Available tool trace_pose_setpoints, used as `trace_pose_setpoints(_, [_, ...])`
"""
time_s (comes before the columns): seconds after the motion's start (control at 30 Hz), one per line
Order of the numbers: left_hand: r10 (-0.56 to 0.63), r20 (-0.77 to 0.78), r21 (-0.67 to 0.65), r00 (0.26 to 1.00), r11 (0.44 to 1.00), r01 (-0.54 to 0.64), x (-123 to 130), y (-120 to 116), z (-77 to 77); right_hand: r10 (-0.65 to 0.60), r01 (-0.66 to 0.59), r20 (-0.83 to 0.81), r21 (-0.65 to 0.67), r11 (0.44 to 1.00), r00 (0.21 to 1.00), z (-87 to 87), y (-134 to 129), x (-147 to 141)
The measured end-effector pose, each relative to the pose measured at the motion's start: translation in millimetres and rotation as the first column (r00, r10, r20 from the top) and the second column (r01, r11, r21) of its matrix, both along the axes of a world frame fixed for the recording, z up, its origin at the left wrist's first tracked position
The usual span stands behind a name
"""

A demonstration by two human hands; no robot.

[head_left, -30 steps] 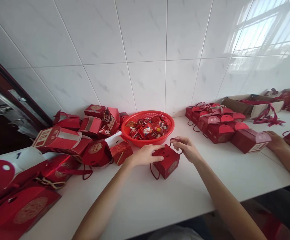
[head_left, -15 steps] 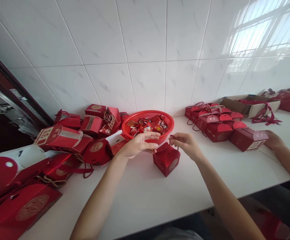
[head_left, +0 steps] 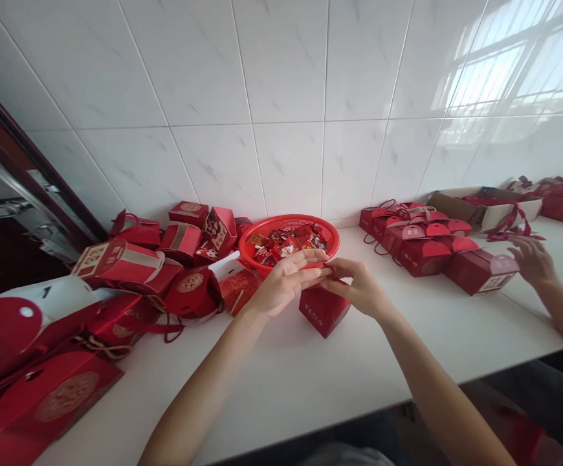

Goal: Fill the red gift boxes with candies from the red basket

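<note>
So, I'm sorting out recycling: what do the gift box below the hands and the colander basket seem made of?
Red gift box: probably thin card with a smooth, slightly satin finish; flat panels meet at crisp edges, with pale characters on one side.

Red colander basket: likely moulded plastic with a mild gloss; its even colour and fine, regular holes suggest that.

A window reflection (head_left: pixel 492 74) gleams on the tiled wall (head_left: pixel 286 71) behind the white table (head_left: pixel 305 382).

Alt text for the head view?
Left hand and right hand close together over a red box on a white counter, near a red basket of packets. More red boxes left and right; another person's hand at far right.
</note>
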State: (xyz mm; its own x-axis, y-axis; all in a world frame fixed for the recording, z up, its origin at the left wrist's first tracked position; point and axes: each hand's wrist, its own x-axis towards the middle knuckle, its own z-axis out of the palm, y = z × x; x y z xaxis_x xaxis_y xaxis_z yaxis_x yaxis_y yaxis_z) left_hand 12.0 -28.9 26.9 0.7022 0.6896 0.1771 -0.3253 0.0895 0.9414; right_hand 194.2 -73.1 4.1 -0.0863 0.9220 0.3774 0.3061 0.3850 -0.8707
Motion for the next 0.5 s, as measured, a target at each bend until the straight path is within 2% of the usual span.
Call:
trace_pose_setpoints(0.2, [0.092,-0.113,0.104,0.989,0.991,-0.080,7,-4,-6.8,-0.185,0.186,-0.087,0.008,0.982,0.979,-3.5,1,16])
trace_pose_setpoints(0.33, [0.211,-0.214,0.210,0.954,0.964,-0.166,19,-3,-25.9,-0.270,0.271,-0.113,-0.005,0.963,0.956,-0.1,-3,27])
trace_pose_setpoints(0.5, [0.276,-0.282,0.347,0.919,0.922,-0.171,40,-10,-54.4,-0.423,0.429,-0.104,0.048,0.902,0.900,-2.9,-11,48])
